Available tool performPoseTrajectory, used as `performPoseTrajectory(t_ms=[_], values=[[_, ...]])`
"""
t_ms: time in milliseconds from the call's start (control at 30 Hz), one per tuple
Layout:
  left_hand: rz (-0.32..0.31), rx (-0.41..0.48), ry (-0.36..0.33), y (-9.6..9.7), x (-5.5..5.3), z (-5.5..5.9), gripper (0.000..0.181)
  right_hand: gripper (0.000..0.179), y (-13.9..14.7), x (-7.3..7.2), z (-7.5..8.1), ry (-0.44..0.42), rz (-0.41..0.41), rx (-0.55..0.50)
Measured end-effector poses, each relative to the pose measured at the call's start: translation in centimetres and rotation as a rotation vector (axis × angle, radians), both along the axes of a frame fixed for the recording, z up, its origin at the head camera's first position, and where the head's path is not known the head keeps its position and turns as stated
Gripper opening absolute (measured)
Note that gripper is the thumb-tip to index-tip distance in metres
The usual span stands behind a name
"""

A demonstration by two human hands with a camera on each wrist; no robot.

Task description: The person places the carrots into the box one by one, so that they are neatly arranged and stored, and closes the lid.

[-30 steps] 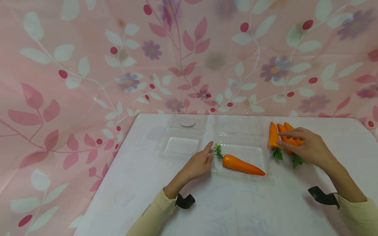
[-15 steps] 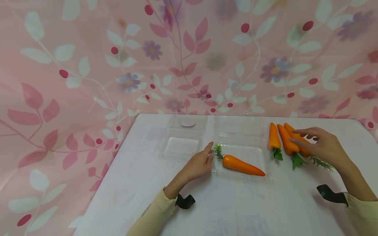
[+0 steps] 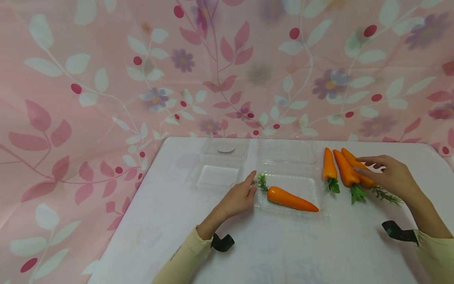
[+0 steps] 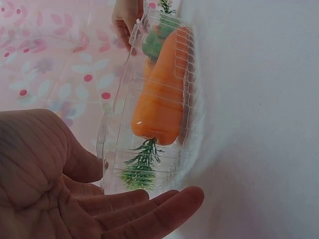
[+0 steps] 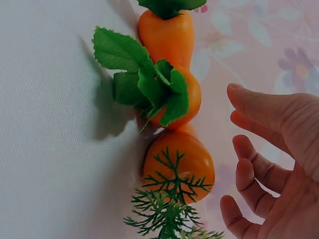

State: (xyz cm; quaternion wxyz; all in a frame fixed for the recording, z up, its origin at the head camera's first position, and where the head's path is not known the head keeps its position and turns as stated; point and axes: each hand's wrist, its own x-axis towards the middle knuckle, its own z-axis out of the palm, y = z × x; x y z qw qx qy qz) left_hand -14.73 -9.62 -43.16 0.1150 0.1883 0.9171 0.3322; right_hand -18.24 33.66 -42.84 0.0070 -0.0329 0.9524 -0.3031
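Observation:
An artificial carrot (image 3: 292, 199) with a feathery green top lies in the base of an open clear plastic clamshell box (image 3: 294, 177). My left hand (image 3: 237, 198) rests at the box's left edge. In the left wrist view its thumb touches the rim and the other fingers (image 4: 169, 211) extend fairly straight. To the right, three more artificial carrots lie side by side: a left one (image 3: 330, 165), a middle one (image 3: 342, 167) and a right one (image 3: 367, 181). Above the right one hovers my right hand (image 3: 393, 175), fingers loosely bent and apart from the carrots in the right wrist view.
A second, smaller clear clamshell box (image 3: 218, 173) stands open to the left, its lid folded back. The white-covered table (image 3: 276, 252) meets a pink floral cloth (image 3: 227, 71) behind it.
My right hand has moved right, off the left and middle carrots to over the right one, uncovering its green top. The left hand and the box have stayed put.

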Motion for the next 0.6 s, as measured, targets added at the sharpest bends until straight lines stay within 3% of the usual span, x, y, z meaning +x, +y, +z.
performPoseTrajectory(t_ms=[367, 600], values=[[-0.002, -0.001, 0.002, 0.0, 0.1, 0.0, 0.056, 0.057, 0.9, -0.4, -0.9, -0.021, -0.038, 0.003], [-0.003, -0.006, 0.012, 0.0, 0.1, 0.0, 0.056, 0.065, 1.6, -0.8, -1.7, -0.103, -0.029, 0.038]])
